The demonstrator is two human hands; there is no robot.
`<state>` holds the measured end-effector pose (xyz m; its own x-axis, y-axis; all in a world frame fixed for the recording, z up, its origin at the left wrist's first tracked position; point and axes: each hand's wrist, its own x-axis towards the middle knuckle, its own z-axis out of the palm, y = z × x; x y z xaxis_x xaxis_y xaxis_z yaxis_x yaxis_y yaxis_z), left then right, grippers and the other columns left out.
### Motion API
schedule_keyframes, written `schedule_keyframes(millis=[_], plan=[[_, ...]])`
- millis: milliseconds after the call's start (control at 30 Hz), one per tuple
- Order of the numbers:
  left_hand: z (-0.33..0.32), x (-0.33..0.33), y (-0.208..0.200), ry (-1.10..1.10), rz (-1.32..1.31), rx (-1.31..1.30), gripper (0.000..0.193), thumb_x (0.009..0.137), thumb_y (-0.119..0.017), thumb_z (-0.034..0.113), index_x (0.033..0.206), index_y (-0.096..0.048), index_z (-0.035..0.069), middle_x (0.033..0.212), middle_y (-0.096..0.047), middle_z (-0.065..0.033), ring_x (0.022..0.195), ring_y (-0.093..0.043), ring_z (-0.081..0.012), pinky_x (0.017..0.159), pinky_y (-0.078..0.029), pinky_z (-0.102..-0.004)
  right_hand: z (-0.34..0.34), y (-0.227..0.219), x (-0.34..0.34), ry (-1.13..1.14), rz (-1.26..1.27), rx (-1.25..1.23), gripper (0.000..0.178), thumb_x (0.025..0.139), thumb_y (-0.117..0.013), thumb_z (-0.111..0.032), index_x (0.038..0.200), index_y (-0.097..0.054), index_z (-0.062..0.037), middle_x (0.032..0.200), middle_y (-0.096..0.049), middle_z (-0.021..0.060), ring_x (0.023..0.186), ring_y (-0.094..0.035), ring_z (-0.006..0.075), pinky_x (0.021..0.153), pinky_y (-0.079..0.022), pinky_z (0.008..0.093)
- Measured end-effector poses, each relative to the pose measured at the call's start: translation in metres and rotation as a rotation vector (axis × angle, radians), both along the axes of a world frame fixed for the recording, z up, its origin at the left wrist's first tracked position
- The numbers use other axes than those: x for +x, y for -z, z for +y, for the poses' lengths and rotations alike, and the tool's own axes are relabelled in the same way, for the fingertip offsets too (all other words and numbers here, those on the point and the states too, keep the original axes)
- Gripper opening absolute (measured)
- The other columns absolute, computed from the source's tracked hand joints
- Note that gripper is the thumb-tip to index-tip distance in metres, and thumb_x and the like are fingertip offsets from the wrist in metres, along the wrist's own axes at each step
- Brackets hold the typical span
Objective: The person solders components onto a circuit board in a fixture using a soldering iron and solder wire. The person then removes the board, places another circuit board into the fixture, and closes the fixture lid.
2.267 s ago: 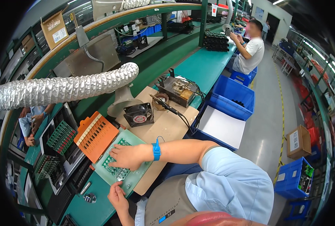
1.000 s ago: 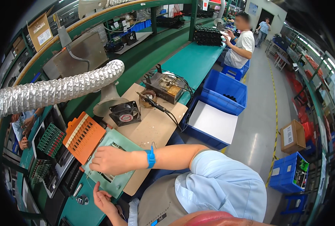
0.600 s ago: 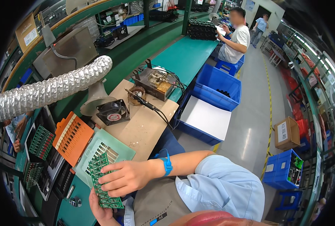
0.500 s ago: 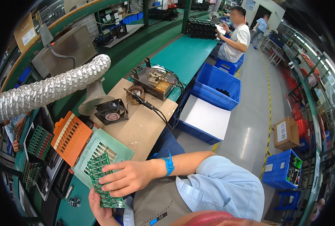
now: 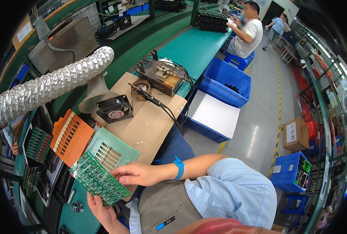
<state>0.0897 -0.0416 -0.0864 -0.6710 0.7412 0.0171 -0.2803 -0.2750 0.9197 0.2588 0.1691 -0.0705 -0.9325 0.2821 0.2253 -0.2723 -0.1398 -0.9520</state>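
Observation:
A green circuit board panel (image 5: pixel 97 177), crowded with rows of small parts, is held tilted in front of me, its face turned up. My left hand (image 5: pixel 100 208) grips its lower left edge between thumb and fingers. At the opposite edge my right hand (image 5: pixel 136 174) has its thumb and fingers closed on the board; some fingertips are hidden. A blue wrist strap (image 5: pixel 178 167) circles my right wrist. Beyond the panel lies a pale green slotted plate (image 5: pixel 124 145), partly covered by it. An orange plate (image 5: pixel 72 137) with rows of dark parts leans beside that.
A soldering iron (image 5: pixel 152 98) rests by a small round pot (image 5: pixel 141 90) and a metal heating unit (image 5: pixel 161 74). Near them stand a black fan (image 5: pixel 115 109) and a silver duct (image 5: pixel 56 85). Blue bins (image 5: pixel 228 84) line the right side. A co-worker (image 5: pixel 245 31) sits farther along.
The panel has turned from nearly edge-on to show its broad face. My right hand has moved off the panel's middle to its right edge; the left still holds the lower edge.

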Motion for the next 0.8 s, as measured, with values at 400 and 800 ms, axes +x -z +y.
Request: schedule_keyframes(millis=[400,800], plan=[[-0.014,-0.014,0.008,-0.086,0.025,-0.010,0.047,0.105,-0.068,0.023,0.144,-0.053,0.002,0.129,-0.069,-0.0123,0.106,-0.071,-0.0181,0.089,-0.056,-0.0279,-0.010,0.010,-0.014,-0.130,-0.051,0.100,0.014,0.104,-0.061,-0.012,0.096,-0.065,-0.0019,0.085,-0.074,0.0013,0.063,-0.053,0.0105,0.058,-0.042,0.0237],[-0.018,-0.024,0.014,-0.163,0.153,-0.059,0.045,0.104,-0.067,0.016,0.145,-0.053,0.004,0.128,-0.068,-0.0100,0.107,-0.068,-0.0176,0.092,-0.054,-0.0286,-0.022,0.009,-0.023,-0.051,-0.112,0.081,0.010,0.093,-0.069,-0.007,0.086,-0.066,-0.0008,0.078,-0.075,0.0052,0.059,-0.053,0.0128,0.055,-0.044,0.0268]])
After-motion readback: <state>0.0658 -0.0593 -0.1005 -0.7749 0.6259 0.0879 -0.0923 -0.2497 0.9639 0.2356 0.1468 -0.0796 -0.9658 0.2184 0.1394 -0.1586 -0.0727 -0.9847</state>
